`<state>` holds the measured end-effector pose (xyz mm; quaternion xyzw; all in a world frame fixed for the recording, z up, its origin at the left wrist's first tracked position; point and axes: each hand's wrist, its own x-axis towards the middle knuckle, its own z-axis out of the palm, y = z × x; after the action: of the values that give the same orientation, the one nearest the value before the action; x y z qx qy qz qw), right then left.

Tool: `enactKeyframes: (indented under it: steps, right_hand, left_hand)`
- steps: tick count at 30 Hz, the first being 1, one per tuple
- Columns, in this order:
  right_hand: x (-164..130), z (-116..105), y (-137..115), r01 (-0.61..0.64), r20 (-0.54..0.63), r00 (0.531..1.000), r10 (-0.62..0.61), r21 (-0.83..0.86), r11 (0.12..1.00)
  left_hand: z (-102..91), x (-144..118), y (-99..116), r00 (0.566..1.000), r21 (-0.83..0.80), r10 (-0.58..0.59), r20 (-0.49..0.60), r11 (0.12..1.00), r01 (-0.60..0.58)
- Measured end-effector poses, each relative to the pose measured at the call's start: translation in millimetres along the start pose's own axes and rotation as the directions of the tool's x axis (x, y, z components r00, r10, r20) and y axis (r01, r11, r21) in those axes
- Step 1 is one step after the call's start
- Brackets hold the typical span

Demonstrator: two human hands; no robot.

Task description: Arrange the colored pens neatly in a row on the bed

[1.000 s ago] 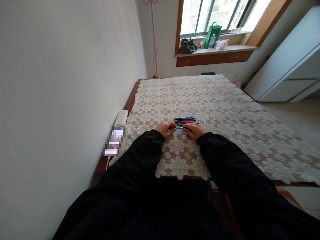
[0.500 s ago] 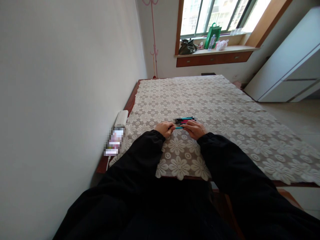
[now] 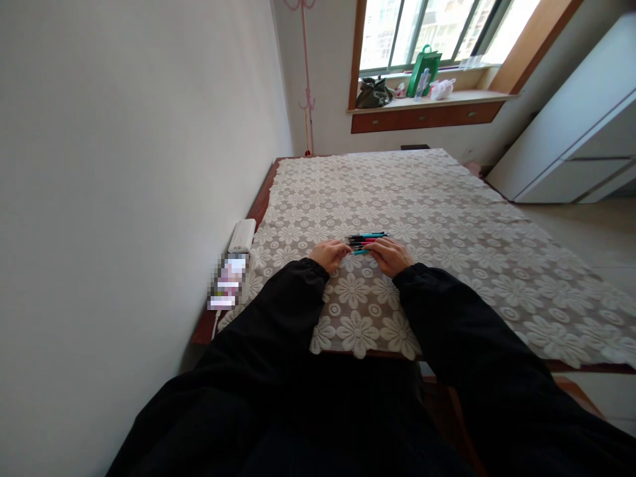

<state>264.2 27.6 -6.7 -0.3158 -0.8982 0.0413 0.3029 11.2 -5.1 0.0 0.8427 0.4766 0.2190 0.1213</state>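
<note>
1. Small bundle of slim pens, teal, red and black barrels, lies on the lace floral tablecloth near the table's near edge, towards its left side.
2. Left hand and right hand curl around the bundle's two ends, fingertips pinching the pens.
3. Change: a second ago one teal pen sat apart, held between both hands; it now lies against the bundle, and the hands are closer together.
4. Judgement: the loose pen has been gathered in.
5. White rectangular power bank rests at the left edge, well apart.
</note>
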Motion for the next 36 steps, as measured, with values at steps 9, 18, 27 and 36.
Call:
enactKeyframes:
  steps: [9, 18, 27, 36]
  right_hand:
    - [-2, 5, 6, -0.116, -0.128, 0.986, 0.104, -0.093, 0.989]
    - [-2, 6, 9, -0.012, -0.073, 0.997, 0.013, 0.026, 1.0]
    - [1, 1, 2, 0.219, -0.036, 0.975, -0.219, 0.01, 0.976]
    - [-1, -2, 2, 0.173, -0.007, 0.985, -0.174, -0.1, 0.98]
  left_hand:
    - [-7.0, -1, 7, 0.983, 0.028, -0.18, -0.023, 0.983, 0.18]
    - [-2.8, -1, -2, 0.958, 0.013, -0.257, -0.126, 0.965, 0.26]
    - [-2.0, -1, -5, 0.981, 0.049, -0.181, -0.064, 0.982, 0.185]
    - [-4.5, -1, -2, 0.979, 0.053, -0.199, -0.037, 0.978, 0.2]
